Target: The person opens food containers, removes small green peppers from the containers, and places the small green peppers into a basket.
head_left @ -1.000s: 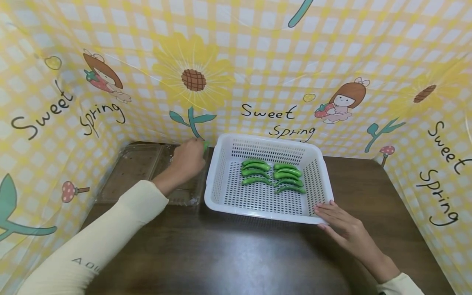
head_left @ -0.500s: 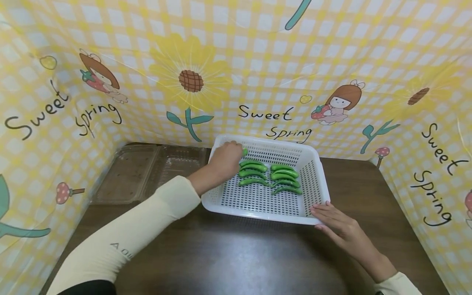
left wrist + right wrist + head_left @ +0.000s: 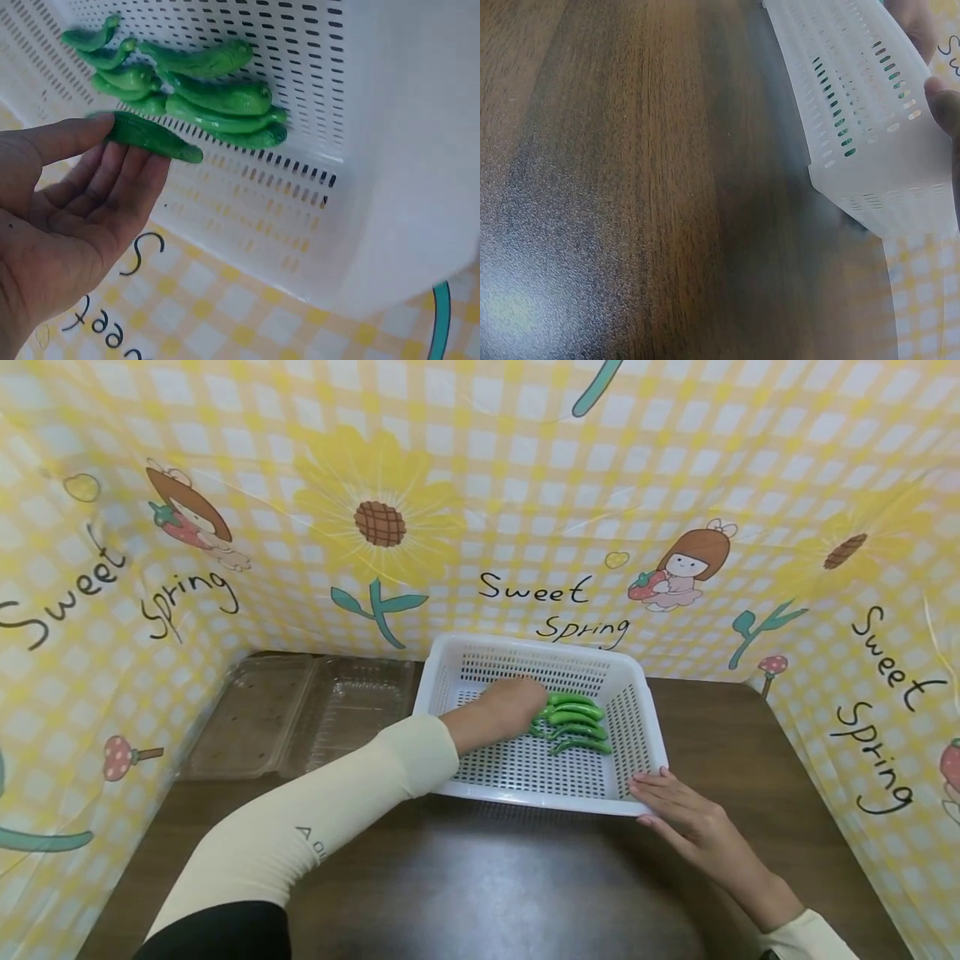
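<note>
My left hand (image 3: 504,708) is over the left part of a white perforated basket (image 3: 525,798). In the left wrist view its thumb and fingers pinch a dark green chili pepper (image 3: 150,137) by one end, with the other end pointing free. Two groups of glossy curved green chili peppers (image 3: 221,97) lie in the basket close by. From the head, my left hand covers most of the left group, while the right group (image 3: 577,714) shows in a neat column. My right hand (image 3: 697,825) holds the basket's near right corner, fingers inside the rim and thumb outside.
Left of the basket lies a clear plastic clamshell box (image 3: 352,697), its lid (image 3: 251,718) folded open to the left. Both stand on a dark wooden table (image 3: 480,877). A yellow checked cloth (image 3: 510,510) walls in the back and both sides.
My left hand has moved right from the clamshell box, over the basket's left rim and down to the pepper groups, carrying the chili pepper. My right hand stays at the basket's corner.
</note>
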Tool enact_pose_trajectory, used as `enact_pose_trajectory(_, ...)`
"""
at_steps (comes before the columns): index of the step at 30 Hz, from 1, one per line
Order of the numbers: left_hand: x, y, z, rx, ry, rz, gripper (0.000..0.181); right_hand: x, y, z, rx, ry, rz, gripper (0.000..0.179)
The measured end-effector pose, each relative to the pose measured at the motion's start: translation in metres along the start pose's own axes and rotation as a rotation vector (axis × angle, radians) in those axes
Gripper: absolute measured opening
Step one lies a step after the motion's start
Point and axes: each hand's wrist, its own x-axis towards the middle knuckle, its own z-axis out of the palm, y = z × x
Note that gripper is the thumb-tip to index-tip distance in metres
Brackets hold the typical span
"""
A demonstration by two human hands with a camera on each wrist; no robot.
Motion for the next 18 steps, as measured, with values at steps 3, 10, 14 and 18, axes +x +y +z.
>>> enact_pose_trajectory(3, 0.003, 0.003, 0.005, 0.029, -0.042, 0.027, 0.016, -0.001, 0.000, 0.002, 0.007, 0.003, 0.007, 0.043)
enact_pose_trajectory(10, 0.018, 0.009, 0.020, 0.169, -0.171, 0.068, 0.012, -0.001, -0.001, 0.002, 0.016, 0.010, 0.005, 0.043)
enact_pose_trajectory(14, 0.021, 0.017, 0.026, 0.191, -0.223, 0.061, 0.016, -0.001, -0.002, 0.003, 0.032, 0.025, -0.001, 0.043)
enact_pose_trajectory(18, 0.022, 0.023, 0.029, 0.205, -0.254, 0.040, 0.024, -0.001, -0.003, 0.003, 0.021, 0.019, 0.020, 0.044)
